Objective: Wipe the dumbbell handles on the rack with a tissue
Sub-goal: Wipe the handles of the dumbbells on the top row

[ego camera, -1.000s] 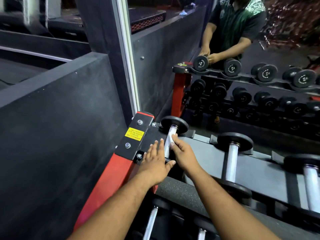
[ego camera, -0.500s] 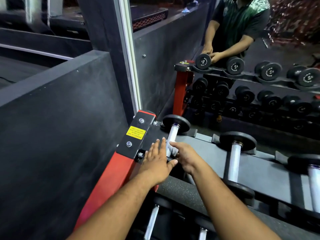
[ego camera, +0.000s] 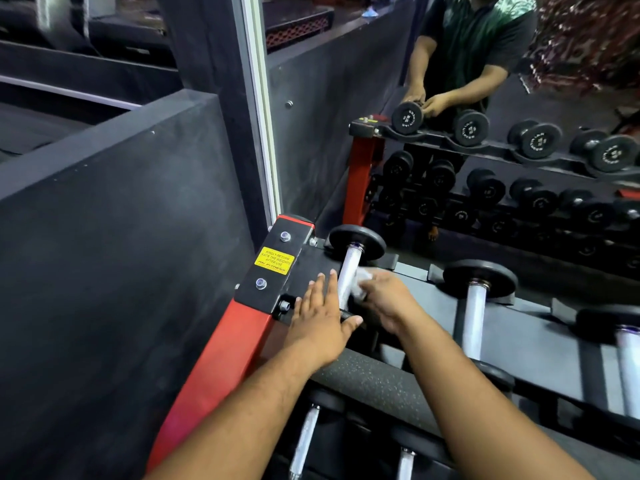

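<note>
While the big black wall [ego camera: 104, 271] fills the left side and a mirror [ego camera: 519, 98] shows the room on the right, the rack [ego camera: 540, 327] runs across the middle with its red leg [ego camera: 221, 362] going down to the left. A black plate [ego camera: 277, 271] on the end of the rack has a yellow sticker [ego camera: 274, 260] and two bolts. Three dumbbells lie on the top shelf. The first dumbbell [ego camera: 356, 242] sits at the left end, just beside the plate. The second dumbbell [ego camera: 479, 280] is next to it, and the third one [ego camera: 620, 327] is at the right edge. More silver handles peek out from the shelf below.

The left hand [ego camera: 320, 318] lies flat on the rack with its fingers straight and spread a little, touching the left side of the first handle [ego camera: 348, 278]. The right hand [ego camera: 388, 299] is on the other side of that handle — its fingers curl around a small white tissue [ego camera: 363, 280] and press it on the metal, about halfway along.

I think the job is at its very first handle, and the wipe is in the middle of that bar. The next move likely needs the tissue to slide along the bar to both ends and around it too — the far side is hidden, so I cannot tell if it is clean. After that, the second handle waits just to the right. The tissue is thin, so a soft, steady push should keep it from tearing.
</note>
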Tool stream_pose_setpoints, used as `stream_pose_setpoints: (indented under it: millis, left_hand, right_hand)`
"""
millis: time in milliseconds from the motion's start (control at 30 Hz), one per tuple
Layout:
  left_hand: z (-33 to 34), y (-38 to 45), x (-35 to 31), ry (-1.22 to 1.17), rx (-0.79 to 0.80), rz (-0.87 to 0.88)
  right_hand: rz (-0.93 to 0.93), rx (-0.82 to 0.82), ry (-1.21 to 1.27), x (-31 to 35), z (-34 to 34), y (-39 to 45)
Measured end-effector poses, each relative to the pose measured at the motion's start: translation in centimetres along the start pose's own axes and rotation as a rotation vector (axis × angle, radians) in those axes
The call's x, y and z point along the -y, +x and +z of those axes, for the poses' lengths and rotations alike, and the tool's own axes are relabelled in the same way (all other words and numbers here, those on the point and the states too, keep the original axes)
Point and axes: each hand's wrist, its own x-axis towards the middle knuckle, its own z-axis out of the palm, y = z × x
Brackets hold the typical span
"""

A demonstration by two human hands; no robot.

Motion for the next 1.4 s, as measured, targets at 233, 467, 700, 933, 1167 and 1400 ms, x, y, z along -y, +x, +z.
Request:
stream_pose_setpoints:
  millis: [233,467,700,933,1167,1400]
  left_hand:
    - [0.3,0.0,0.4,-0.044,-0.030,0.028]
    - [0.6,-0.2,0.3,-0.089,-0.078,0.056]
    - [0.5,-2.9,-2.0,-0.009,-0.171,0.054]
    - [4.8,-6.0,-12.0,0.038,-0.107,0.159]
    - [9.9,-6.2,-18.8,-0.001,0.042,0.106]
    - [10.0,-5.2,-19.2,-0.022,-0.014,0.069]
  right_hand:
    - [-0.674,0.233,-1.353,1.1,-0.3,0.0]
    - [-0.529,0.453,-1.401,1.3,-3.7,-4.3]
    - [-0.511,-0.038,-1.188,1.5,-9.4,-10.5]
    - [-0.475,-0.219,-1.029,-0.9,-18.5,-13.0]
    - [-0.582,0.244,-1.240,-2.0,-21.5,-12.0]
    - [-0.576,0.144,-1.349,-1.7,-22.3,-9.5]
